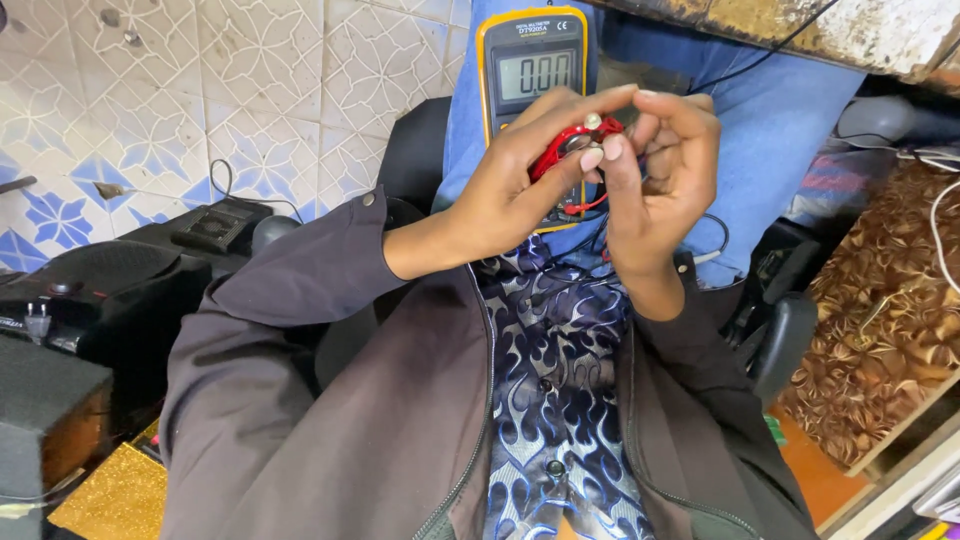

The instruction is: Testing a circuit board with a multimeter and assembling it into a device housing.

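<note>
Both hands meet above the lap, boxed in by a bench edge point(800, 30) above and a speaker point(90, 300) at left. The left hand point(520, 190) and right hand point(660, 165) pinch a small red part point(568, 145), fingers closed on it, its long axis slanting up-right. A meter point(530, 70) rests on the jeans behind it. Floor tiled.

Single view, head-worn camera. Looks steeply down the wearer's own chest and lap, close in. Left hand point(505, 195) and right hand point(655, 165) sit near, upper centre of frame, over a yellow-cased meter point(530, 65). Patterned floor tiles point(270, 90) fill the upper left; a table edge point(830, 30) crosses the upper right. No second view shares the scene.
</note>
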